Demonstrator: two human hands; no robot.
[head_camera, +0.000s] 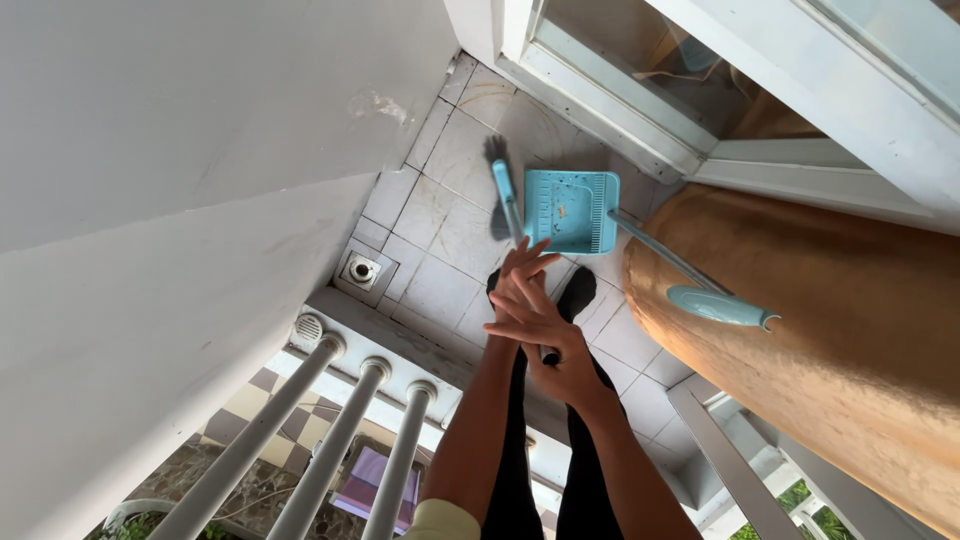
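We find no packages, labels, signs or screens anywhere in this view — nothing boxed, wrapped, posted or lit; nothing that bears print shows at all.

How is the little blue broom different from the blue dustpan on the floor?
The light blue plastic broom with dark bristles is thin and narrow, while the light blue plastic dustpan is a wide, flat tray. The broom stands close to both hands (left hand, right hand), which overlap over its handle. The dustpan lies on the white tiled floor, and its long handle sticks out untouched. The dustpan holds dirt specks. Both share one colour.
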